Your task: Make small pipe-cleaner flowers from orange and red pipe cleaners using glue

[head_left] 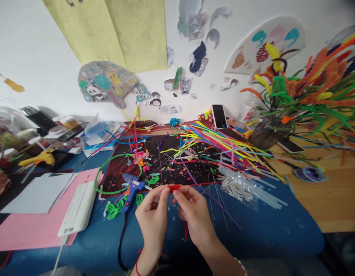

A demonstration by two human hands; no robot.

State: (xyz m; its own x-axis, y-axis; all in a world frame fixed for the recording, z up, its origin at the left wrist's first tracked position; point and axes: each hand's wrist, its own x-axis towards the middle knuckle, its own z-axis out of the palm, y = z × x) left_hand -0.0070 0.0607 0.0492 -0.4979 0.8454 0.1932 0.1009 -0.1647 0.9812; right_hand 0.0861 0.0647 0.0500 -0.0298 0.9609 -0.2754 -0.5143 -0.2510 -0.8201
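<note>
A red pipe cleaner (175,187) is pinched between the fingertips of both hands, above the front part of the blue table. My left hand (154,209) grips its left end with thumb and forefinger. On the other end, my right hand (193,212) is closed the same way. A red strand (186,231) hangs below my right hand; whether it joins the held piece I cannot tell. Just left of my left hand lies a blue hot glue gun (132,193), its nozzle pointing toward the fingers. Green pipe cleaner coils (115,209) lie around it.
Behind the hands, a dark mat (171,174) carries scraps and a heap of colourful pipe cleaners (223,147). A plastic bag of white sticks (237,188) lies right. At left are a white power bank (77,209), pink paper (25,230) and a yellow glue gun (39,158).
</note>
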